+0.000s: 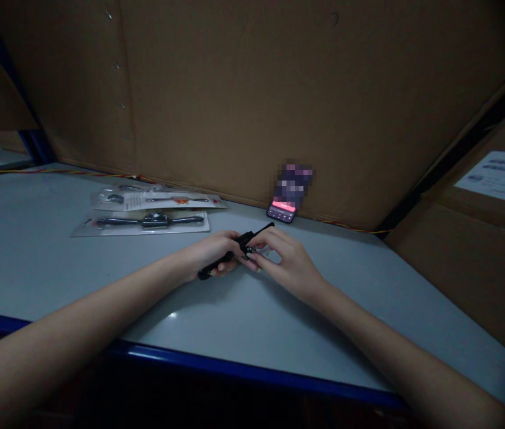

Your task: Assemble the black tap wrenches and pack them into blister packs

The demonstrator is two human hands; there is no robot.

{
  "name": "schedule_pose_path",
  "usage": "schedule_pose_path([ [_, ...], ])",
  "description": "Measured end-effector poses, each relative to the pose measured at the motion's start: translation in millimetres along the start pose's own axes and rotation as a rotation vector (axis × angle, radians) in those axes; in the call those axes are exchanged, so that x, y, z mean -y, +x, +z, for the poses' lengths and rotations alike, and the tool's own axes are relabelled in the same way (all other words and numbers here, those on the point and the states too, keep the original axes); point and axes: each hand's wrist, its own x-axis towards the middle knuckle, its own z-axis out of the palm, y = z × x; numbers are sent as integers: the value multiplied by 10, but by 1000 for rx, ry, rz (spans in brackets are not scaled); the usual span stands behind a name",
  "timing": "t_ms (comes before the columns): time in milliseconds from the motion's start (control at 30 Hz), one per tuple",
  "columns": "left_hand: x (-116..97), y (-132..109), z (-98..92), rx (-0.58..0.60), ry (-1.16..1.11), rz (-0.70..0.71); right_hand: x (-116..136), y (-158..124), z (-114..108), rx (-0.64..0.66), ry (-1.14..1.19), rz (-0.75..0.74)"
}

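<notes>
We're holding an unpacked tap wrench (244, 241) above the tabletop (33, 250): left hand (214, 253) closed round its handle, right hand (286, 262) pinching its centre. Long axis runs diagonally, far end pointing twd the phone (281, 211). Nearer blister pack (140, 224) and farther blister pack (158, 200) are staying sealed.
</notes>
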Motion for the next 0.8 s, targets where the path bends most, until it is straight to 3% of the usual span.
schedule_pose_path([
  [267, 1, 33, -43, 108, -86, -26, -56, -6, -6, 17, -170, -99],
  [500, -41, 5, -82, 224, -153, -146, -73, -5, -47, 163, -161, -252],
  [667, -25, 18, -94, 191, -138, -131, 15, -2, -75, 186, -76, -207],
  [800, -16, 30, -89, 162, -96, -124, 50, -14, -57, 107, 51, -131],
])
